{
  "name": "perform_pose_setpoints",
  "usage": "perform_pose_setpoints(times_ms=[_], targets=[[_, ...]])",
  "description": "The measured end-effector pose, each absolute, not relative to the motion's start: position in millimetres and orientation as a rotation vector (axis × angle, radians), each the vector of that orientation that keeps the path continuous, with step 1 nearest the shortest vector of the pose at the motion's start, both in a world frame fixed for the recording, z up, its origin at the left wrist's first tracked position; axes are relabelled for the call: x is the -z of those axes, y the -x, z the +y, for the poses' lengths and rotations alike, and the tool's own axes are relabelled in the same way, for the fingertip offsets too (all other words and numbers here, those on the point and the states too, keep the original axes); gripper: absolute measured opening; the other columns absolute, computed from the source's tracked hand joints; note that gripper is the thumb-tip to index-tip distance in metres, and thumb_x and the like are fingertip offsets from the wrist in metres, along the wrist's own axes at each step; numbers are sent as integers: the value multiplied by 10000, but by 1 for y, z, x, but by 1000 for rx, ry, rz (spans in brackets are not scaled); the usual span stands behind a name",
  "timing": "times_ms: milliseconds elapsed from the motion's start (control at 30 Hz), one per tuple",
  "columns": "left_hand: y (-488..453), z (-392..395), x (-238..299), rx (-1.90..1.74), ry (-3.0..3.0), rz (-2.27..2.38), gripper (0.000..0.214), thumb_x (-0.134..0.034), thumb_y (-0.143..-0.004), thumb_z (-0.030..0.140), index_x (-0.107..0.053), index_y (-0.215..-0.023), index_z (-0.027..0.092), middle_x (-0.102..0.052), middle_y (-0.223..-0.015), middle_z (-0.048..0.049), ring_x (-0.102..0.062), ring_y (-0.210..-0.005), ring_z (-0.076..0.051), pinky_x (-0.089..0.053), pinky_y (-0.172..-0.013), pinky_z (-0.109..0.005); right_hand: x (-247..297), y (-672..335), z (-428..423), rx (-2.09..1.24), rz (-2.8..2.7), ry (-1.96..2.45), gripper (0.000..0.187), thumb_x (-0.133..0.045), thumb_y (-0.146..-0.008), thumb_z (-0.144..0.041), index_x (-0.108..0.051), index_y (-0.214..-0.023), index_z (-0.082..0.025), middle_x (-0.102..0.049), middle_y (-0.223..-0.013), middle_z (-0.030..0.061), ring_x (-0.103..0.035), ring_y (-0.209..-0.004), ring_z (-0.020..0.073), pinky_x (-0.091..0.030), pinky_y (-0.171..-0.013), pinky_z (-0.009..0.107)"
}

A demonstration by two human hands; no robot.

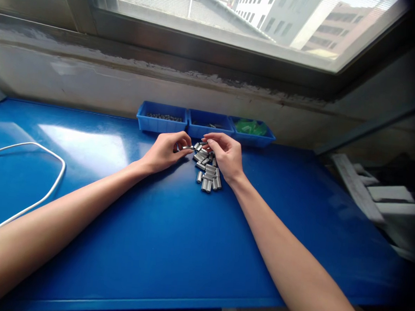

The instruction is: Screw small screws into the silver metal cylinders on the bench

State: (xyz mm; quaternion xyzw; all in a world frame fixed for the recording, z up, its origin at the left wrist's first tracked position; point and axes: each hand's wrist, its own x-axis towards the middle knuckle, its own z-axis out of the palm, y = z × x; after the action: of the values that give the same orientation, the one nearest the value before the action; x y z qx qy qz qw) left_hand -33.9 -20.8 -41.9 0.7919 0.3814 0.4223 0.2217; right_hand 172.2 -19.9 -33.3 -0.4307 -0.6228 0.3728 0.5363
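A loose pile of short metal cylinders [209,172] lies on the blue tabletop [145,245], some side by side and some across others. My left hand [167,150] is at the pile's left edge, its thumb and fingers closed on a small metal cylinder [188,148] that points toward the pile. Over the upper right of the pile, my right hand [227,154] pinches a dark metal cylinder [204,143] between thumb and fingertips. The fingers partly cover both held pieces.
Behind the hands stand three blue bins: the left bin [160,124] holds small metal parts, the middle bin [209,131] a few pieces, the right bin [254,139] green plastic. A white cable [60,174] curves across the left. Grey-white objects [391,199] stand at the right, below a window.
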Motion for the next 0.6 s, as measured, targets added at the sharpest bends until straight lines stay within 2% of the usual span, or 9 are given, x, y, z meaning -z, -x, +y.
perform_pose_setpoints(times_ms=[267, 433, 600], targets=[[35, -25, 39, -1343, -1905, 946, 383, -846, -744, 461, -653, -905, 171, -721, -821, -37, -658, -708, -153, -555, -702, -278, 29, -172, -28, -875, -1666, 1051, 196, -694, -857, -356, -748, -988, -221, -754, -817, 25, -692, -716, 182, -559, -686, 322], [34, -25, 40, -1310, -1738, 951, 453, -838, -749, 527, -616, -941, 183, -760, -793, -36, -747, -759, -197, -593, -717, -282, 26, -170, -32, -1016, -1700, 997, 231, -698, -878, -401, -753, -993, -208, -756, -803, 28, -685, -700, 172, -544, -663, 305], [35, -26, 40, -1287, -1715, 908, 473, -839, -750, 528, -589, -962, 188, -768, -800, -36, -761, -750, -200, -592, -686, -265, 21, -168, -33, -1139, -1633, 956, 270, -740, -844, -397, -754, -1043, -215, -766, -826, 20, -682, -719, 165, -543, -668, 292]])
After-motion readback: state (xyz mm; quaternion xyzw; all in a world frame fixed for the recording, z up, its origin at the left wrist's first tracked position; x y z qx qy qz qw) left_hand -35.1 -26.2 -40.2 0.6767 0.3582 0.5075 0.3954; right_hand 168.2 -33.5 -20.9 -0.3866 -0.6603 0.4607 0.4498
